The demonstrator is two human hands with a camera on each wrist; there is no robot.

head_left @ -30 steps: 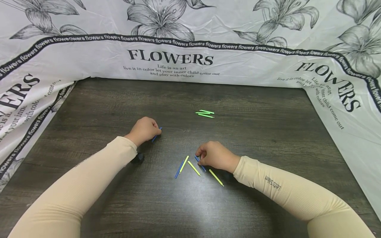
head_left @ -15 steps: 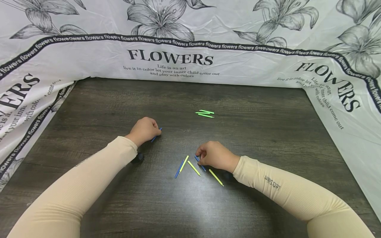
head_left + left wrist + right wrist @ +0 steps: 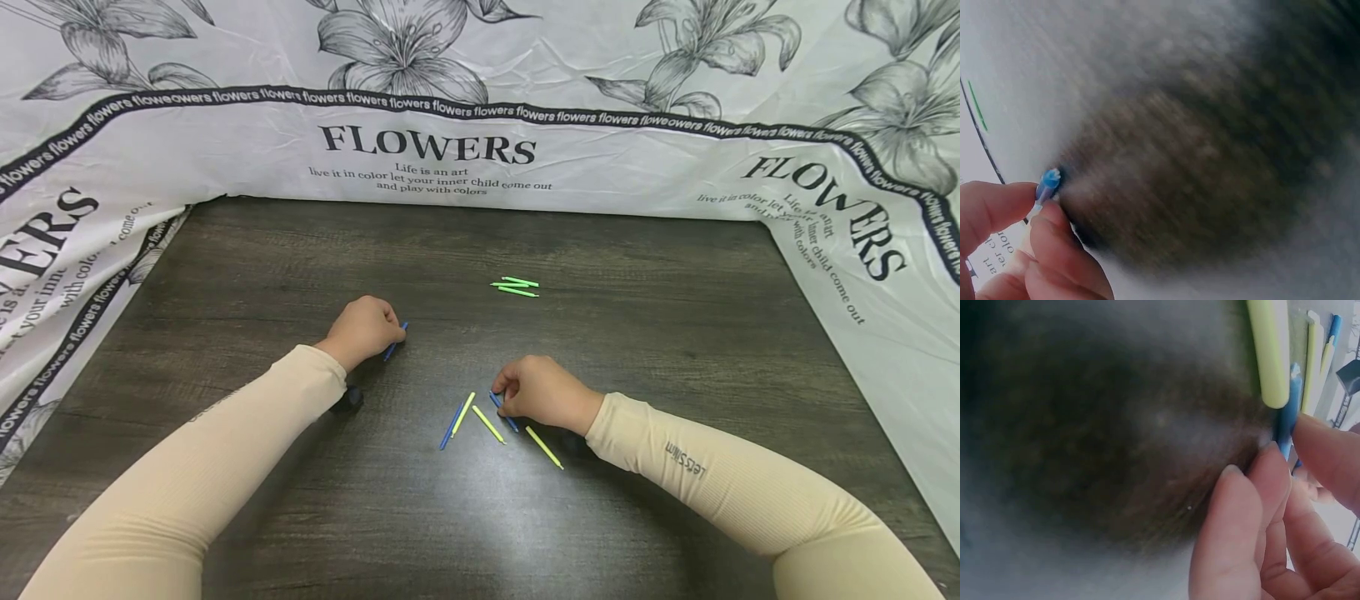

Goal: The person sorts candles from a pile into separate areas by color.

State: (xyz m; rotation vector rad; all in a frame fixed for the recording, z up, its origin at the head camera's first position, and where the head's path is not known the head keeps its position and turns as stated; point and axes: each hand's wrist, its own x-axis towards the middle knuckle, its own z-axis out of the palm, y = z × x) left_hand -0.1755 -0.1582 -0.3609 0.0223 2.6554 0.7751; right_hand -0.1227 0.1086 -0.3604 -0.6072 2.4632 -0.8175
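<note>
My left hand (image 3: 365, 329) pinches a thin blue candle (image 3: 1050, 179) between thumb and fingertips, left of the middle of the table. Near the centre, my right hand (image 3: 549, 396) holds another blue candle (image 3: 1291, 403) between thumb and fingers, low over the table. Just beside that hand lie two yellow candles (image 3: 544, 447), one on each side of the held candle. Further left, a third yellow candle (image 3: 464, 414) and a blue candle (image 3: 451, 427) lie side by side, aslant. Whether the right hand's candle touches the table I cannot tell.
Three green candles (image 3: 515, 287) lie close together farther back. The dark wooden table (image 3: 637, 292) is bordered at the back and sides by a white flower-printed cloth (image 3: 247, 158). A small black object (image 3: 348, 398) shows under the left wrist.
The blue candle in the left hand tilts very slightly. Both hands stay in about the same places, and the lying candles have not moved.
</note>
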